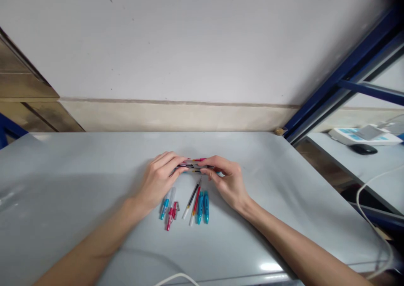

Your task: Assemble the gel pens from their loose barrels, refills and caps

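Note:
My left hand and my right hand face each other, fingers closed on the two ends of dark, slim pens lying crosswise. Pink and blue parts show just behind and below these pens, partly covered by my fingers. Nearer to me lie a clear and blue pen part, a clear and pink one, a black refill and a red refill. Two blue barrels rest side by side to the right of the refills.
The grey table meets a pale wall. A white cable curves at the near edge. On the right, past a blue metal frame, a white device and a black mouse sit on another surface.

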Demonstrator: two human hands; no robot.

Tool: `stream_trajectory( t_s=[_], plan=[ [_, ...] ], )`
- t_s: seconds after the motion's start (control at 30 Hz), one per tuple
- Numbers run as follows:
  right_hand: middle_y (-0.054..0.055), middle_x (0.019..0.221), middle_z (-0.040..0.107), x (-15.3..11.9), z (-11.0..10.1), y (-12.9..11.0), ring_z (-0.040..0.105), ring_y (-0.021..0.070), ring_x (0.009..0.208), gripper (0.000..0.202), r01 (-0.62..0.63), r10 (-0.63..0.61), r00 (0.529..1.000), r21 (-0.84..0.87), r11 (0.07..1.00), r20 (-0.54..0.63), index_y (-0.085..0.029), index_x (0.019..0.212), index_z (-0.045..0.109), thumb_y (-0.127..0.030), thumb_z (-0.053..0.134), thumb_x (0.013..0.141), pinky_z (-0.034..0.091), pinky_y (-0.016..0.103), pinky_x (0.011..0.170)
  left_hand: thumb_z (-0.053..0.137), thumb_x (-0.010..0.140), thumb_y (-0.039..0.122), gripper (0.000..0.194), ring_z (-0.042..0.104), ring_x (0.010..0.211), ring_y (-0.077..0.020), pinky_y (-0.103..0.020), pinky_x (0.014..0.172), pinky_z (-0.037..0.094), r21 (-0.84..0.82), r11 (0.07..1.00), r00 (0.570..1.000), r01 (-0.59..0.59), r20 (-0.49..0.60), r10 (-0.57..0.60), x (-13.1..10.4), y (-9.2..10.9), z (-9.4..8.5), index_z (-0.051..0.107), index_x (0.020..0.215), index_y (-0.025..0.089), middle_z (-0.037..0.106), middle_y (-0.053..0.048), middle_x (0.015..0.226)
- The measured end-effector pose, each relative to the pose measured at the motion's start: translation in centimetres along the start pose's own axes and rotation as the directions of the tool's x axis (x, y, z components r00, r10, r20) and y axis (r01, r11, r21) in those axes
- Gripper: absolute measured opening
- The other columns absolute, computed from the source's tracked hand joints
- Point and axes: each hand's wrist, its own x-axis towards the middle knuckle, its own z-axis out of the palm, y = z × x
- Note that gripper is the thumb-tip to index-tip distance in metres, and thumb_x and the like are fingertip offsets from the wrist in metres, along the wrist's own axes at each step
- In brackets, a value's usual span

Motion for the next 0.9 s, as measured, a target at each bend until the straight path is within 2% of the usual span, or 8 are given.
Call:
stream_trajectory(
  t_s=[0.13, 0.37, 0.47, 0.57, 0.63, 0.7, 0.8, 0.9],
  plan=[
    [0.006, 0.096, 0.077, -0.1, 0.2, 0.2, 0.071, 0.0223, 0.085, 0.009, -0.023, 0.023, 0.999, -0.006, 1.000, -0.040, -0.024, 0.097, 0.077, -0.029, 0.071, 0.091, 0.058, 0.038, 0.078, 0.059, 0.099, 0.024, 0.011, 0.061, 0.086, -0.0173, -0.032, 0.080, 0.050, 0.020, 1.000, 1.000, 0.003, -0.012, -0.003, 0.1, 0.1, 0.1, 0.069, 0.099, 0.019, 0.066, -0.004, 0.091],
    [0.005, 0.102, 0.078, -0.1, 0.2, -0.3, 0.071, 0.0237, 0.090, 0.012, -0.030, 0.030, 1.000, 0.000, 1.000, 0.005, -0.026, 0.098, 0.078, -0.034, 0.072, 0.090, 0.055, 0.037, 0.077, 0.056, 0.101, 0.027, 0.015, 0.064, 0.077, -0.0131, -0.026, 0.071, 0.049, -0.034, 0.999, 0.994, -0.005, 0.105, 0.009, -0.4, 0.4, 0.1, 0.068, 0.108, 0.021, 0.068, -0.001, 0.092],
    [0.004, 0.086, 0.076, -0.1, 0.2, -0.7, 0.065, 0.0197, 0.074, 0.019, -0.068, 0.069, 0.998, -0.026, 0.997, 0.014, -0.023, 0.093, 0.077, -0.040, 0.069, 0.092, 0.049, 0.032, 0.066, 0.055, 0.102, 0.026, 0.016, 0.064, 0.076, -0.0130, -0.025, 0.070, 0.050, -0.052, 0.998, 0.996, -0.032, 0.076, 0.036, -0.4, 0.8, 0.1, 0.068, 0.110, 0.020, 0.066, -0.002, 0.090],
    [-0.002, 0.058, 0.054, 0.0, 0.2, -1.1, 0.042, 0.0123, 0.053, 0.039, -0.118, 0.119, 0.993, -0.097, 0.988, 0.006, -0.020, 0.071, 0.068, -0.045, 0.056, 0.099, 0.035, 0.028, 0.053, 0.049, 0.103, 0.018, 0.021, 0.065, 0.084, -0.0145, -0.027, 0.076, 0.052, -0.066, 0.995, 0.993, -0.076, 0.087, 0.082, -0.2, 1.2, 0.1, 0.065, 0.117, 0.019, 0.066, -0.005, 0.097],
    [-0.004, 0.054, 0.038, 0.1, 0.1, -1.2, 0.030, 0.0107, 0.051, 0.050, -0.119, 0.121, 0.993, -0.132, 0.984, 0.003, -0.019, 0.060, 0.057, -0.045, 0.050, 0.102, 0.028, 0.028, 0.051, 0.047, 0.103, 0.014, 0.023, 0.065, 0.092, -0.0163, -0.030, 0.080, 0.052, -0.065, 0.993, 0.990, -0.095, 0.103, 0.101, -0.1, 1.4, 0.0, 0.064, 0.117, 0.019, 0.066, -0.006, 0.101],
    [-0.004, 0.055, 0.033, 0.1, 0.1, -1.2, 0.026, 0.0105, 0.052, 0.051, -0.116, 0.121, 0.992, -0.138, 0.984, 0.028, -0.019, 0.058, 0.052, -0.045, 0.048, 0.102, 0.025, 0.028, 0.051, 0.050, 0.102, 0.015, 0.016, 0.064, 0.092, -0.0174, -0.031, 0.082, 0.052, -0.039, 0.996, 0.991, -0.084, 0.099, 0.088, -0.2, 1.4, 0.0, 0.063, 0.110, 0.018, 0.066, -0.006, 0.100],
    [-0.004, 0.055, 0.034, 0.1, 0.1, -1.0, 0.029, 0.0111, 0.053, 0.051, -0.127, 0.138, 0.987, -0.131, 0.983, 0.079, -0.019, 0.060, 0.052, -0.047, 0.049, 0.102, 0.025, 0.028, 0.051, 0.057, 0.098, 0.016, 0.006, 0.063, 0.082, -0.0161, -0.029, 0.074, 0.050, 0.025, 0.999, 0.995, -0.029, 0.092, 0.026, -0.4, 1.1, 0.2, 0.060, 0.102, 0.019, 0.065, -0.003, 0.094],
    [-0.002, 0.059, 0.047, 0.1, 0.2, -0.7, 0.038, 0.0125, 0.056, 0.043, -0.134, 0.144, 0.985, -0.099, 0.986, 0.096, -0.019, 0.069, 0.061, -0.047, 0.053, 0.100, 0.031, 0.027, 0.053, 0.061, 0.095, 0.016, 0.006, 0.062, 0.079, -0.0162, -0.029, 0.071, 0.049, 0.058, 0.997, 0.995, 0.049, 0.085, -0.054, -0.5, 0.7, 0.4, 0.059, 0.100, 0.019, 0.064, -0.001, 0.090]
  ],
)
